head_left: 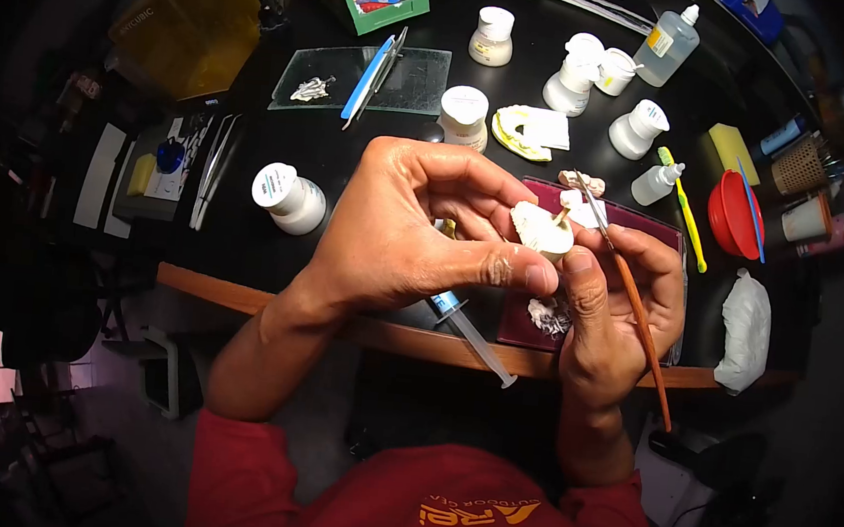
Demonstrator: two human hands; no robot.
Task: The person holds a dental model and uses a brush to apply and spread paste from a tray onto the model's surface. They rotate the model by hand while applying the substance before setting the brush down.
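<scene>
My left hand [385,222] curled, thumb and fingertips pinching cream-coloured cast piece [542,231] above dark red pad [519,324]. My right hand [619,306] partly closed round thin brush [641,318], brown handle slanting down past tabletop [336,151] edge; right thumb at cast piece's side. Small white piece [571,198] just beside cast piece; cannot tell what bears it. Syringe [475,340] below left hand, plunger end out over wooden edge. Glass slab [420,85] farther off, blue-handled tool [366,83] across it. Red bowl [730,215] right of yellow toothbrush [692,222].
</scene>
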